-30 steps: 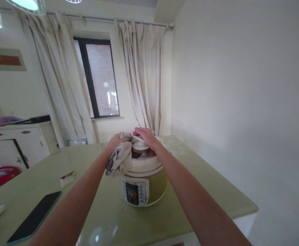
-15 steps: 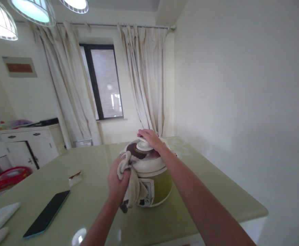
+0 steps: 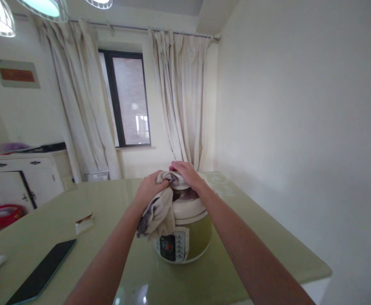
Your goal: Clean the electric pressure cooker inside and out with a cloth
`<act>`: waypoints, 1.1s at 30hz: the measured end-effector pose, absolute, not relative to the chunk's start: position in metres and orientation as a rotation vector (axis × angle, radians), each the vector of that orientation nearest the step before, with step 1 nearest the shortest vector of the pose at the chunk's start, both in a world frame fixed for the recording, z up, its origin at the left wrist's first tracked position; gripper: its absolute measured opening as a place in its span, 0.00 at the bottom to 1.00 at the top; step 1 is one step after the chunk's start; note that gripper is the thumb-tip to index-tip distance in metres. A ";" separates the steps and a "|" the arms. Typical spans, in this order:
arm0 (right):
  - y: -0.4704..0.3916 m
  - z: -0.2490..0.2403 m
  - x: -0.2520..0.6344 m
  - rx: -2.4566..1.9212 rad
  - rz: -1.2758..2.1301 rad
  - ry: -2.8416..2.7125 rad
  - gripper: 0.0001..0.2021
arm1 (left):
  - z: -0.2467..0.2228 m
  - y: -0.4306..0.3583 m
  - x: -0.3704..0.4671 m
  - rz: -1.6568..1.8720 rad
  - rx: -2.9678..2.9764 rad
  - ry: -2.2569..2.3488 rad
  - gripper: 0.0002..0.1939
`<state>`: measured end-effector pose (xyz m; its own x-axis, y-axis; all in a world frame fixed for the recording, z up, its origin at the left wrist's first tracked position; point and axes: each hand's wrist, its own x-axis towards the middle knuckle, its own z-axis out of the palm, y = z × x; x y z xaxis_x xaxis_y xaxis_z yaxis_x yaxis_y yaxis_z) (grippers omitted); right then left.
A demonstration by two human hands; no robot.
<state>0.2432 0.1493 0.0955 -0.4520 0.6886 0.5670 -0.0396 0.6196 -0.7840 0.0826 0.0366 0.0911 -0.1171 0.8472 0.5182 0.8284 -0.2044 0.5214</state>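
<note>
A cooker (image 3: 201, 235) stood upright on a green table (image 3: 268, 241), at twelve o'clock from the wearer. The left hand (image 3: 150, 188) gripped a bunched cloth (image 3: 158, 212) at the nine o'clock side of the lid (image 3: 190, 210); the right hand (image 3: 187, 173) lay over its top, whether grasping could not be told. Uneven pushing might have slid the cooker, or the cloth's dangling end caught. The control panel (image 3: 174, 245) faced seven o'clock; the round body's axis ran vertical.
</note>
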 end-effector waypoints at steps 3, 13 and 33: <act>0.147 0.096 0.245 -0.529 0.911 -1.872 0.26 | 0.093 0.061 0.066 1.252 1.972 1.957 0.19; 0.149 0.095 0.243 -0.522 0.881 -1.881 0.25 | 0.069 0.021 0.069 1.485 1.952 1.840 0.21; 0.146 0.096 0.244 -0.558 0.877 -1.894 0.24 | 0.073 -0.001 0.106 1.474 2.070 1.915 0.17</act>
